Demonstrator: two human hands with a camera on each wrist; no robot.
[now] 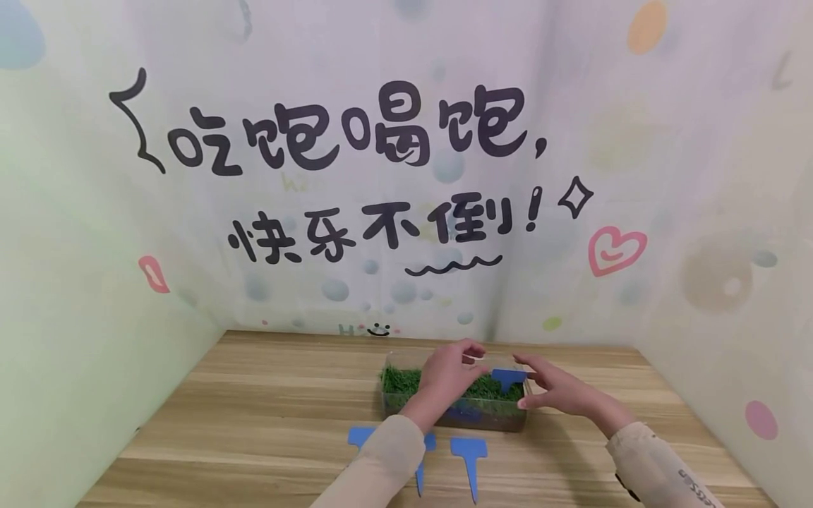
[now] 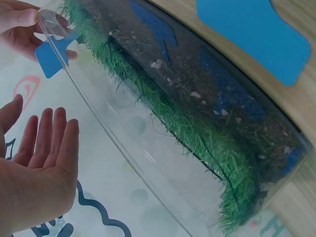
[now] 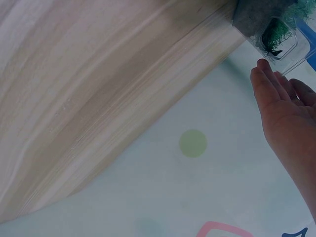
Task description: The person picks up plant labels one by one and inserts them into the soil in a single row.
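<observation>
A clear plastic box holds dark soil and pale pebbles under a strip of green grass. One blue T-shaped plant label stands at the box's right end. My left hand is above the grass with nothing in its grasp; its fingers look relaxed in the left wrist view. At the right end of the box is my right hand, its thumb by the front corner and its fingers extended along the end wall. Whether they press the wall is hard to tell.
Several more blue plant labels lie on the wooden table in front of the box, among them one label in plain sight. My left sleeve partly covers the others. A printed cloth wall stands behind the table.
</observation>
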